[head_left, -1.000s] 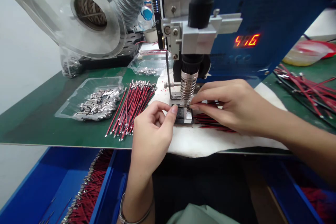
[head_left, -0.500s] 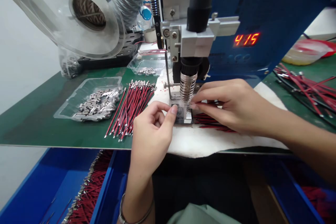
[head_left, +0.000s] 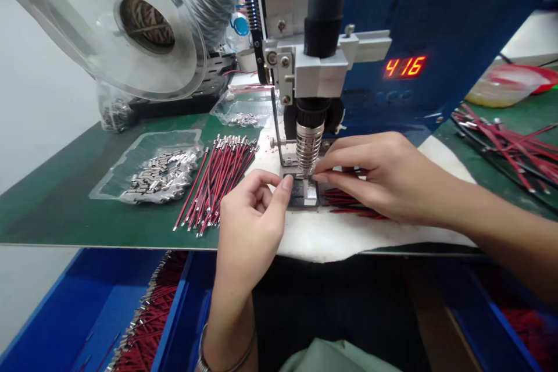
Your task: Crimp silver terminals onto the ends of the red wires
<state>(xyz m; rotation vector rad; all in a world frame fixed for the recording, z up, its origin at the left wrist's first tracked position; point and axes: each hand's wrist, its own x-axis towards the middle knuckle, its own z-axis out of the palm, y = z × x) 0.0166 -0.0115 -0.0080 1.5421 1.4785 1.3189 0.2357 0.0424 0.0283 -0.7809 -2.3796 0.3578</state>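
Note:
In the head view, my left hand [head_left: 255,212] is closed in a pinch, thumb against forefinger, at the left side of a small metal fixture [head_left: 310,193]. My right hand [head_left: 370,171] pinches from the fixture's other side, its fingertips beside the silver spring-wrapped tip [head_left: 308,142] of the soldering machine. Whatever lies between the fingertips of either hand is too small to make out. Several red-and-black wires [head_left: 349,204] lie on the white cloth [head_left: 322,238] under my right hand. Left of my left hand, a bundle of red-and-black wires with metal ends [head_left: 222,180] rests on the green table.
A clear plastic tray [head_left: 102,177] of small metal connectors [head_left: 163,171] stands at left. Behind it are a clear fume hood [head_left: 87,29] and hose. The blue machine box [head_left: 436,11] reads 416. More wires [head_left: 510,151] lie at right. A blue bin [head_left: 56,314] sits below the table edge.
The red display has gone from 415 to 416. The pale smoke around the tip has thinned. Both hands keep almost the same place, and the view has shifted slightly.

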